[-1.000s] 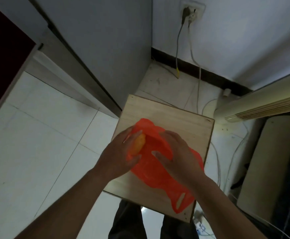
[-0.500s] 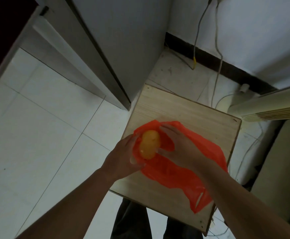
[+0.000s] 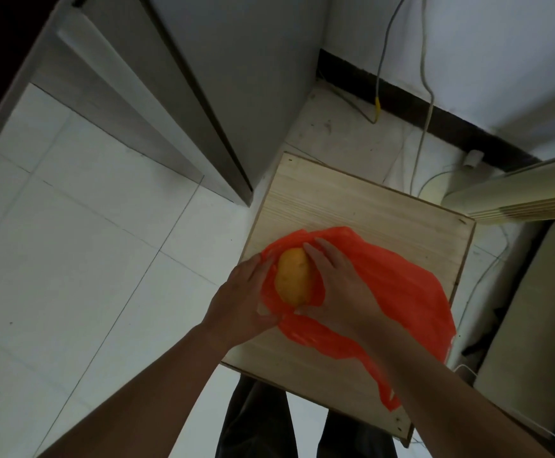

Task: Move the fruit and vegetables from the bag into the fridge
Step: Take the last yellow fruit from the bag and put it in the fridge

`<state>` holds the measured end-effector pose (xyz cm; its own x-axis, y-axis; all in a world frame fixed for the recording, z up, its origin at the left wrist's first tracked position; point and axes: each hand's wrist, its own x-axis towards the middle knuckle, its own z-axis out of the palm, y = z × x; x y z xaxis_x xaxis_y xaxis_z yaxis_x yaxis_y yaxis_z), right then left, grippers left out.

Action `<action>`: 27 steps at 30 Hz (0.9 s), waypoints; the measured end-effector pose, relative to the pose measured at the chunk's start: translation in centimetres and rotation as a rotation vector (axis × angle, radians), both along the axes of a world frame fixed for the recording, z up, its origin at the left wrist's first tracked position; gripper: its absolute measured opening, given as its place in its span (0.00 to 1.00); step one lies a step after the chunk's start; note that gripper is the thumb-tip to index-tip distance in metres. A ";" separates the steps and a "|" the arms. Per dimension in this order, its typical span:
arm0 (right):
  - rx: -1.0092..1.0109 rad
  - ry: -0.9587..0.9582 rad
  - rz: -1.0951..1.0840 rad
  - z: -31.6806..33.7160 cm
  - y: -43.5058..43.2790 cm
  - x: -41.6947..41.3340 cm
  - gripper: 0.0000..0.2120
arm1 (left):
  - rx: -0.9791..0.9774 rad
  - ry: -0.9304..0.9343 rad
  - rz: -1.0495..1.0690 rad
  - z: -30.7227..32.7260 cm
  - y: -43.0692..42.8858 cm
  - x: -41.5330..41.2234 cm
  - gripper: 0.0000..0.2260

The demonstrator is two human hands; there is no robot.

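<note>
The fruit (image 3: pixel 293 280) sat in the mouth of the bag (image 3: pixel 401 292), near the left edge of the board (image 3: pixel 352 206). The right hand (image 3: pixel 342 285), palm down, cupped the fruit with fingers and thumb. The left hand (image 3: pixel 243 299), reaching over that edge, pinched the bag's rim.

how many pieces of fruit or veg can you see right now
1: a yellow fruit at the mouth of the red bag, between the left hand gripping the bag and the right hand holding the fruit. More may be hidden inside.
</note>
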<state>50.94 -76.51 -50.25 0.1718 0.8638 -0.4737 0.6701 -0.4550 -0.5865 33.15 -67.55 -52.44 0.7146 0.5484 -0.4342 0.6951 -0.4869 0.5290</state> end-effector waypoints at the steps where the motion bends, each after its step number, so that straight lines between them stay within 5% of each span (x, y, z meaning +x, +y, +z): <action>1: 0.003 -0.014 0.001 -0.1 0.0 -0.1 0.50 | -0.002 0.002 0.001 0.2 0.0 0.0 0.44; 13: 0.102 -0.037 -0.244 7.5 -3.9 -0.9 0.47 | -0.121 0.138 -0.071 4.4 0.0 -1.3 0.42; 21: 0.158 -0.005 -0.352 19.4 -7.6 -2.4 0.48 | -0.121 0.015 0.056 18.4 -1.2 -0.7 0.27; 27: 0.261 0.012 -0.259 26.7 -10.6 -0.8 0.50 | -0.461 -0.230 0.303 29.2 -6.1 2.8 0.17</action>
<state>50.12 -87.13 -23.56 0.3966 0.8844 -0.2461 0.5448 -0.4425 -0.7123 35.99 -73.66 -23.21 0.6597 0.5346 -0.5282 0.6094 0.0307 0.7923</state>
